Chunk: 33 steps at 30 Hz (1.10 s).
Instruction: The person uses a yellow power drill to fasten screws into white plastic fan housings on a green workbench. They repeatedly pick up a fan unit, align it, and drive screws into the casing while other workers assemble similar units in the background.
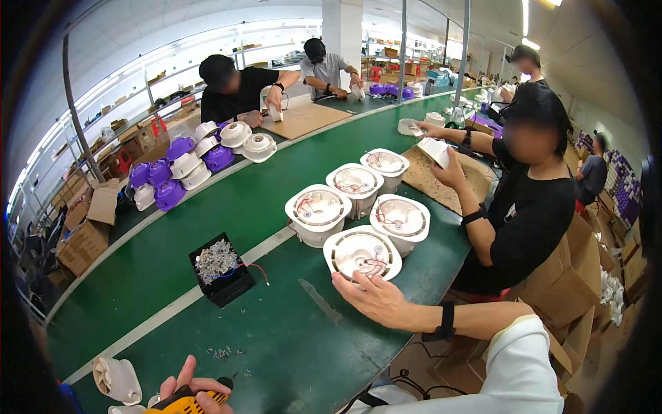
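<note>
At the lower left, my left hand (pixel 187 384) is closed around a yellow and black electric screwdriver (pixel 176 404), its dark tip pointing right. My right hand (pixel 379 303) grips the near rim of a white plastic housing (pixel 361 254) with red wires inside. This housing belongs to a cluster of several similar ones on the green bench; another housing (pixel 318 212) stands just beyond it to the left. Between my hands and farther off lies a black box (pixel 222 270) full of small screws, with a red and blue wire draped over its edge.
Loose screws (pixel 222 353) lie scattered on the bench. White parts (pixel 116 379) stand beside my left hand. Across the green belt are stacked purple and white housings (pixel 181 164). A co-worker (pixel 534 186) at right handles a white part near a cardboard tray (pixel 441 181). Others work opposite.
</note>
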Each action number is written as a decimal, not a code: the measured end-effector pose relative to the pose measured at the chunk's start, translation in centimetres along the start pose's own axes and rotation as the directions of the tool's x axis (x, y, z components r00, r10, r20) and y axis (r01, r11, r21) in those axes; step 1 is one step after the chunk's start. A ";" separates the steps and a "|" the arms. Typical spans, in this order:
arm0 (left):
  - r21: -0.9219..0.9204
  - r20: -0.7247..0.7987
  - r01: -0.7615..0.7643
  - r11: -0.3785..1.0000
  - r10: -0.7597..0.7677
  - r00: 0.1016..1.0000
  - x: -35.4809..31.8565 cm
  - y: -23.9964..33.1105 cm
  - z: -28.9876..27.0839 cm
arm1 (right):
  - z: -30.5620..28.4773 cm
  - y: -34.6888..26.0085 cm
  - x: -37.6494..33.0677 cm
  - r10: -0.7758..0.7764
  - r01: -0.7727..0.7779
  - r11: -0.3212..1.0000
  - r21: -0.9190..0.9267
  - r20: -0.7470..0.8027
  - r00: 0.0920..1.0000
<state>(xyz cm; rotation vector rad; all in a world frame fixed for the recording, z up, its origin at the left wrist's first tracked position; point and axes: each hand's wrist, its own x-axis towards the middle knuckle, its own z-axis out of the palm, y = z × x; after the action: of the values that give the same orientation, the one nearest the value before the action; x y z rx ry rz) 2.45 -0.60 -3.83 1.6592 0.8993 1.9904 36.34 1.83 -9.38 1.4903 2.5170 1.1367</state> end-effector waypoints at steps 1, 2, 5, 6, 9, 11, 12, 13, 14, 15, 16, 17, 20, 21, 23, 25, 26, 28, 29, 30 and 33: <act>-0.008 -0.013 0.002 1.000 -0.002 1.000 -0.1 0.0 -0.1 | -0.1 0.2 -0.1 0.005 -0.005 1.000 0.001 0.007 1.000; -0.015 -0.009 0.005 1.000 -0.005 1.000 -0.1 0.1 -0.2 | -0.1 0.8 -0.4 0.017 -0.017 1.000 0.009 0.000 1.000; -0.022 0.001 0.002 1.000 -0.002 1.000 -0.1 0.2 -0.4 | 0.1 2.7 -1.2 0.052 -0.053 0.998 0.023 0.010 0.999; -0.021 0.003 -0.007 1.000 0.007 1.000 -0.1 0.2 -0.4 | 0.3 3.2 -1.3 0.065 -0.065 0.998 0.024 0.029 0.997; -0.058 -0.004 -0.018 0.998 0.018 1.000 -0.1 0.2 -0.5 | 0.0 4.4 -1.7 0.118 -0.119 0.993 -0.001 0.134 0.984; -0.112 -0.018 -0.052 0.992 0.051 0.999 0.1 1.0 -0.7 | -0.4 3.8 -0.8 0.181 -0.186 0.983 0.003 0.209 0.961; -0.165 -0.027 -0.082 0.983 0.078 0.997 0.4 1.5 -0.4 | -1.0 3.3 -0.5 0.228 -0.236 0.972 0.003 0.247 0.942; -0.203 -0.042 -0.115 0.972 0.108 0.993 0.5 1.9 -0.9 | -2.8 2.3 0.6 0.278 -0.294 0.956 0.017 0.281 0.919; -0.184 -0.035 -0.095 0.978 0.090 0.995 -0.3 1.5 -2.0 | -5.1 1.3 2.3 0.238 -0.260 0.965 0.041 0.288 0.928; -0.163 -0.027 -0.072 0.984 0.068 0.997 -1.0 1.0 -3.2 | -6.9 0.1 3.9 0.186 -0.218 0.973 0.078 0.293 0.938; -0.004 -0.087 -0.089 0.996 0.088 0.992 -1.4 1.2 -2.9 | -7.9 -0.9 5.2 0.108 -0.172 0.964 0.204 0.291 0.951; -0.114 -0.128 -0.023 0.993 0.008 0.992 -1.6 2.0 -2.3 | -8.8 -1.9 6.4 0.032 -0.124 0.936 0.329 0.271 0.962; -0.261 0.246 -0.177 0.949 0.243 0.938 0.1 -0.6 -3.1 | -9.2 -4.5 12.1 -0.116 0.115 0.725 0.679 -0.045 0.992; -0.234 0.242 -0.195 0.952 0.252 0.937 0.2 -0.6 -3.1 | -9.4 -5.6 14.4 -0.150 0.207 0.640 0.740 -0.144 0.978; -0.191 0.341 -0.171 0.967 0.228 0.912 0.6 -0.5 -4.1 | -9.8 -8.8 19.0 -0.200 0.338 0.475 0.813 -0.274 0.941; -0.129 0.324 -0.198 0.972 0.230 0.918 0.3 -0.4 -4.6 | -9.3 -12.5 23.2 -0.285 0.425 0.229 0.876 -0.357 0.889; -0.109 0.321 -0.205 0.973 0.230 0.919 0.3 -0.4 -5.0 | -9.4 -14.5 24.7 -0.358 0.342 0.131 0.930 -0.277 0.892; -0.111 0.330 -0.194 0.975 0.220 0.918 0.5 -0.1 -5.4 | -10.4 -17.8 27.2 -0.505 0.209 0.029 0.977 -0.166 0.847; -0.132 0.344 -0.182 0.974 0.217 0.914 0.8 -0.3 -5.0 | -10.6 -19.2 28.1 -0.567 0.163 0.025 0.986 -0.121 0.815; -0.137 0.352 -0.160 0.978 0.199 0.915 0.9 -0.4 -4.0 | -9.1 -20.7 28.3 -0.571 0.196 0.025 0.980 -0.147 0.808; -0.047 0.364 -0.202 0.978 0.205 0.908 0.4 -1.1 -4.0 | -8.8 -25.1 29.3 -0.768 -0.027 -0.025 0.999 -0.002 0.640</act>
<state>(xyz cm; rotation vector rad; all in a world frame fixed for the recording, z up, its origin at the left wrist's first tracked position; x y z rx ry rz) -1.67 -0.43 -4.62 2.1022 0.5987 1.7107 -1.88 11.86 -7.47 0.5299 2.6906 -1.3485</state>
